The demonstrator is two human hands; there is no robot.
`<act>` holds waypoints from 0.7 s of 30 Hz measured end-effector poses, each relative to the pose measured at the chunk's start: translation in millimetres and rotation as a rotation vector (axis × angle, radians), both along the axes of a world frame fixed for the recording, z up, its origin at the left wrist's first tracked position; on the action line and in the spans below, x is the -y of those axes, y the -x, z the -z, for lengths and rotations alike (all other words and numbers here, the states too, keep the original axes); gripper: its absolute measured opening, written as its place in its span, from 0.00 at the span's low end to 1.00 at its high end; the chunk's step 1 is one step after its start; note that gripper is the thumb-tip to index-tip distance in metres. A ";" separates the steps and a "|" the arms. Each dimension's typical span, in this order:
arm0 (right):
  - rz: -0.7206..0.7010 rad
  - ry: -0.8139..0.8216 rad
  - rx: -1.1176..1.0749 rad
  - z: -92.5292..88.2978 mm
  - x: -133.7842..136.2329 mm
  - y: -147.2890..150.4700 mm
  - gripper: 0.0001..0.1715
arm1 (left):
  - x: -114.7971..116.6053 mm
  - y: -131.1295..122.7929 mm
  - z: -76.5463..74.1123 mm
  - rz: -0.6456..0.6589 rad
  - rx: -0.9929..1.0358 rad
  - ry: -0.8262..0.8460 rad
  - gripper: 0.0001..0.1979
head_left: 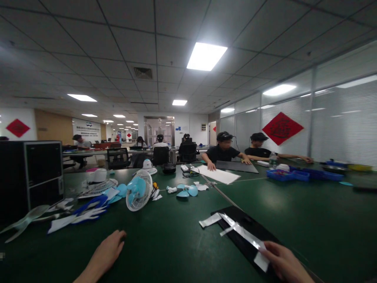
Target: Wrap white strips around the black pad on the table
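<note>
My left hand (106, 251) lies on the green table (165, 239) near the front edge, fingers loosely together and flat, holding nothing. My right hand (282, 261) is at the lower right, fingers closed on the near end of a long white strip (240, 232). The strip lies across a flat black panel (250, 232). A small white scrap (209, 220) rests beside the panel's far left corner.
A small blue-and-white fan (138, 190) stands mid-table among loose blue blades (185, 190) and white parts. A black computer case (29, 175) is at the left. Two people sit at the far right behind white and grey sheets (219, 174) and blue trays (294, 175).
</note>
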State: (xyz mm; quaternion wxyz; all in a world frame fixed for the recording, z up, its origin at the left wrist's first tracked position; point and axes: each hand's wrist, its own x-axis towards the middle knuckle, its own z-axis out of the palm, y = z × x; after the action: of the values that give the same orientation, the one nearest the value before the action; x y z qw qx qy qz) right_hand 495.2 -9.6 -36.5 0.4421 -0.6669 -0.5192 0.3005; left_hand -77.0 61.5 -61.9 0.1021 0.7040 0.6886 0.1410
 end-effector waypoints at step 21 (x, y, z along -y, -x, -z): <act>-0.067 -0.238 0.997 -49.8 -123.6 129.2 0.15 | -12.8 11.6 16.5 0.029 -0.011 -0.013 0.22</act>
State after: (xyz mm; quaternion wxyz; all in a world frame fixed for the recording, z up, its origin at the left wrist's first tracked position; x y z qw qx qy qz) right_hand 366.0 114.0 13.4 0.2039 -0.6571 -0.7186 -0.1011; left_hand -88.6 74.3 -78.3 0.0958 0.7154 0.6778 0.1403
